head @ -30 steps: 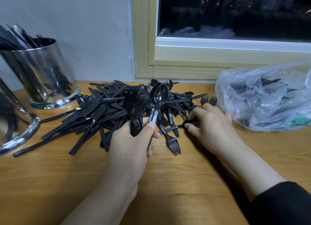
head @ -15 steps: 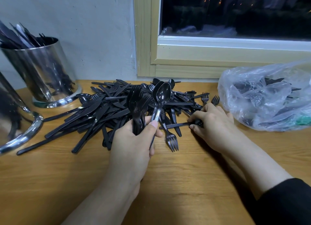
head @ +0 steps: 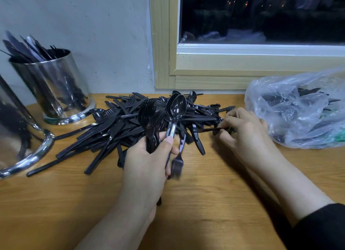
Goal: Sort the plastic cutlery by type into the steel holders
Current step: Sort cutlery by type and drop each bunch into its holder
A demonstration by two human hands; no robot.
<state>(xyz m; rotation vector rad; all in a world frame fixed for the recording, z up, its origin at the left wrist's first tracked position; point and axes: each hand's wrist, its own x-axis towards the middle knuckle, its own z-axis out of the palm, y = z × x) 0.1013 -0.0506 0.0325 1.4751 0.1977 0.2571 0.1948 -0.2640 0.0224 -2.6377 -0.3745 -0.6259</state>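
Observation:
A heap of black plastic cutlery (head: 119, 126) lies on the wooden table (head: 205, 203) in front of the wall. My left hand (head: 149, 162) grips a bundle of black forks (head: 149, 117) in the palm and pinches two stacked black spoons (head: 176, 107) upright under the thumb. My right hand (head: 244, 132) pinches the handle of one black cutlery piece (head: 207, 130) at the heap's right edge. A blurred fork (head: 177, 165) lies just right of my left hand. Two steel holders stand at the left: the far steel holder (head: 54, 89) has knives in it, the near steel holder (head: 20, 137) is cut off by the frame.
A clear plastic bag (head: 298, 109) with more black cutlery lies at the right, close behind my right hand. A window with a wooden frame (head: 205, 81) rises behind the heap. Bare tabletop stretches toward me.
My right hand has drawn its pinched piece to the right, away from the heap. The loose fork by my left hand has shifted and blurs. My left hand keeps its bundle and spoons.

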